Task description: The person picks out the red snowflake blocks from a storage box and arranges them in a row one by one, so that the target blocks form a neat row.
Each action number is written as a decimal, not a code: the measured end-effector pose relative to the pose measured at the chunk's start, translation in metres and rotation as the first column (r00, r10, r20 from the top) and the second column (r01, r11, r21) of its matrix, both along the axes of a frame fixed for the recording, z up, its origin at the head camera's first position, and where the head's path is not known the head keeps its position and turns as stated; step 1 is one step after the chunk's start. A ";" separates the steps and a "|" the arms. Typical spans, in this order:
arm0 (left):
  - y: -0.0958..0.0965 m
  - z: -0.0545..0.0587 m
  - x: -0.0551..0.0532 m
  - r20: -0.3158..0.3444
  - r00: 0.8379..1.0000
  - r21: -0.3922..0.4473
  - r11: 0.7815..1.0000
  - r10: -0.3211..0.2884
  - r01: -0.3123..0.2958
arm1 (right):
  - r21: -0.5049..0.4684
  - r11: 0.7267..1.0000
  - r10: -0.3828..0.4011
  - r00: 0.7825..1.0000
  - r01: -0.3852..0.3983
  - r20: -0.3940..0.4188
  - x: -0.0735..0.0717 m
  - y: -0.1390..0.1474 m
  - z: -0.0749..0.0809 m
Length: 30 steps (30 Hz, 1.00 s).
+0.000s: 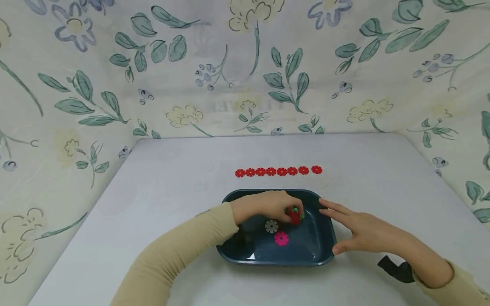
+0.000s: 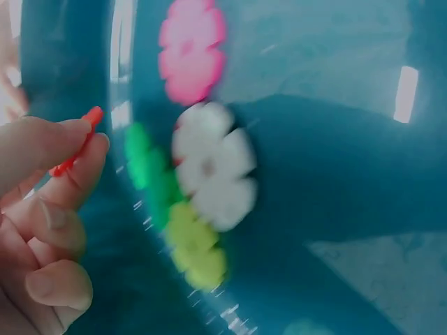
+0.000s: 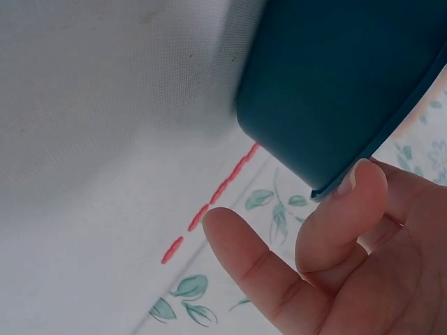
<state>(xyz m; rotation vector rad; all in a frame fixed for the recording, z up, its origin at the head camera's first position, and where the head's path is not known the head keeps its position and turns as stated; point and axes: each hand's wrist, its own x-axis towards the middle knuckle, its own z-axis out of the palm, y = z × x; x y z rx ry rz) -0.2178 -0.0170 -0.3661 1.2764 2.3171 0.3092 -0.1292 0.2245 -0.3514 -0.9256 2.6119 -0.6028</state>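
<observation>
My left hand (image 1: 269, 205) reaches into a dark blue-green plastic tub (image 1: 249, 257), pinching a red flower-shaped disc (image 2: 85, 143) between thumb and fingertip. Below it lie a white disc (image 2: 213, 166), a pink disc (image 2: 192, 50), a green disc (image 2: 148, 171) and a yellow-green disc (image 2: 195, 246), all flower-shaped. In the head view the hand partly covers the green ones. At the tub's right side is my right hand (image 1: 365, 231), its fingers extended and spread against the rim, with the thumb lower down near the front corner.
Behind the tub, several red flower-shaped discs (image 1: 271, 171) form a row on the white table (image 1: 172, 170), the rightmost slightly apart. A black strap (image 1: 396, 269) lies by the right wrist. Floral-patterned cloth (image 1: 214, 55) rises behind and beside the table.
</observation>
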 end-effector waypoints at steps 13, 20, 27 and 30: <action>-0.043 0.053 -0.040 -0.046 0.971 0.132 0.965 0.235 -0.227 | 0.004 1.000 -0.020 1.000 0.020 0.013 0.000 -0.002 0.001; -0.080 0.063 -0.059 0.032 0.920 0.206 0.899 0.389 -0.388 | 0.022 1.000 -0.020 1.000 0.020 0.003 0.000 -0.002 0.002; -0.113 0.050 -0.074 0.153 0.832 0.239 0.797 0.533 -0.554 | 0.018 0.999 -0.037 0.999 0.037 0.020 0.001 -0.003 0.002; -0.125 0.040 -0.078 0.188 0.791 0.237 0.755 0.582 -0.612 | 0.020 0.999 -0.038 0.999 0.037 0.022 0.001 -0.003 0.002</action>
